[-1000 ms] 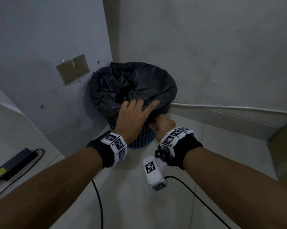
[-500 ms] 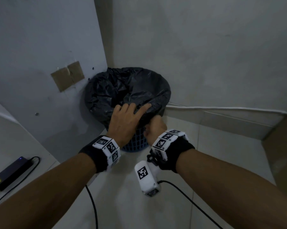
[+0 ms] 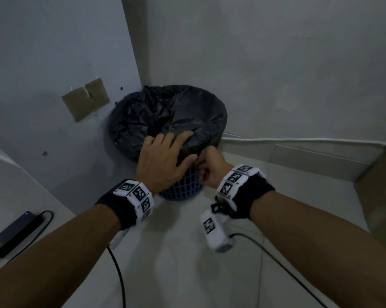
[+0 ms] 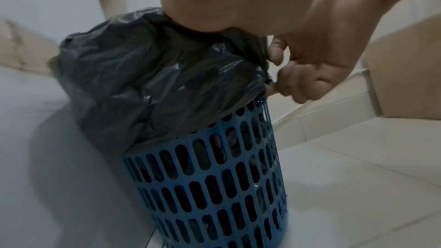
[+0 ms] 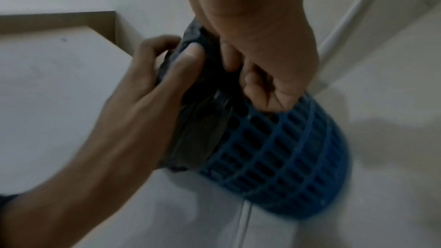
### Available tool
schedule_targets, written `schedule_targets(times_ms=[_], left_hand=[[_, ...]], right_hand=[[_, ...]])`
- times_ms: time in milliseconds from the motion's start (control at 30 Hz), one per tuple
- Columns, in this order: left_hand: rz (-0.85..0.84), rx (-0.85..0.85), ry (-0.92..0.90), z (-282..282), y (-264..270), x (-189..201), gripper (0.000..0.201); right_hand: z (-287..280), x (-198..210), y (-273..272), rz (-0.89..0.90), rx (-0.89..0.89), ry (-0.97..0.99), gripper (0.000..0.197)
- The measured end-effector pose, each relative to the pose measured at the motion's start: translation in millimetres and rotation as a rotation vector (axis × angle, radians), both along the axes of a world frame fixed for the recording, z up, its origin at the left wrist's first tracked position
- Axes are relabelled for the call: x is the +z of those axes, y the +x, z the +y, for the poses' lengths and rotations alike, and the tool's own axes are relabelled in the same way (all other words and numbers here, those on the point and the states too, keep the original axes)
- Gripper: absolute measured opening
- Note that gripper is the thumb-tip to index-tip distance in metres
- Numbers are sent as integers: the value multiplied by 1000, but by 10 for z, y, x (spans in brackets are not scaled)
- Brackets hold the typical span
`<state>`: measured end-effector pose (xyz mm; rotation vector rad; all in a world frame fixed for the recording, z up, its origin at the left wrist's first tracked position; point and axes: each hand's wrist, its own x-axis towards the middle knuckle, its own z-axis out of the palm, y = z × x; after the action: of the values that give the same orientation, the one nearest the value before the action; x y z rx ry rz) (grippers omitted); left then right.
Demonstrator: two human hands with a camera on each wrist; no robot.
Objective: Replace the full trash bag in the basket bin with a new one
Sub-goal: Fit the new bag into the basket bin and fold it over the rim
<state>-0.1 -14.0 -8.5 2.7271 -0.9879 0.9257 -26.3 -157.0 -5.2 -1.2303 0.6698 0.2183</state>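
A blue slotted basket bin (image 3: 183,187) stands on the floor in the corner of two walls. A black trash bag (image 3: 176,112) lines it and folds over the rim. My left hand (image 3: 176,150) grips the bag at the near rim, fingers over the top and thumb on the outside. In the right wrist view this left hand (image 5: 167,63) curls round the bunched bag (image 5: 198,139) above the bin (image 5: 286,148). My right hand (image 3: 206,167) is a fist beside the left thumb. In the left wrist view the right hand (image 4: 298,74) pinches the bag's edge (image 4: 143,74) above the bin (image 4: 214,186).
A black power adapter (image 3: 12,232) with its cable lies on a white ledge at the left. Brown patches (image 3: 85,98) are stuck on the left wall. A white cable (image 3: 298,141) runs along the right wall. A cardboard box (image 3: 383,185) stands at the far right. Black wrist-camera cables (image 3: 118,274) trail over the floor.
My left hand went from lying flat on the bag to curling over the rim with the thumb on the outside. My right hand has stayed pinching the bag's edge.
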Motion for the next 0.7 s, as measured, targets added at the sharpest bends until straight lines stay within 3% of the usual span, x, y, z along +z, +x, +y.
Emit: schedule_targets(times_ms=[100,233,400,500,700], left_hand=[[56,9,-70,7,9,30,58],[105,23,-84,145,100,90,60],[116,58,-87,497,207,117,60],[133,95,-57,647,234,122,61],[53,71,-221,652,167,230,34]], right_hand=[[-281,71,-39,97,192,-165,13],[-564,-40,-113,98,53,-274,18],[-703,6,-41,9,-125,-187,23],[-688,86,5,-59,-119,-155,33],[-700,268,29,-180,-112,-104,23]])
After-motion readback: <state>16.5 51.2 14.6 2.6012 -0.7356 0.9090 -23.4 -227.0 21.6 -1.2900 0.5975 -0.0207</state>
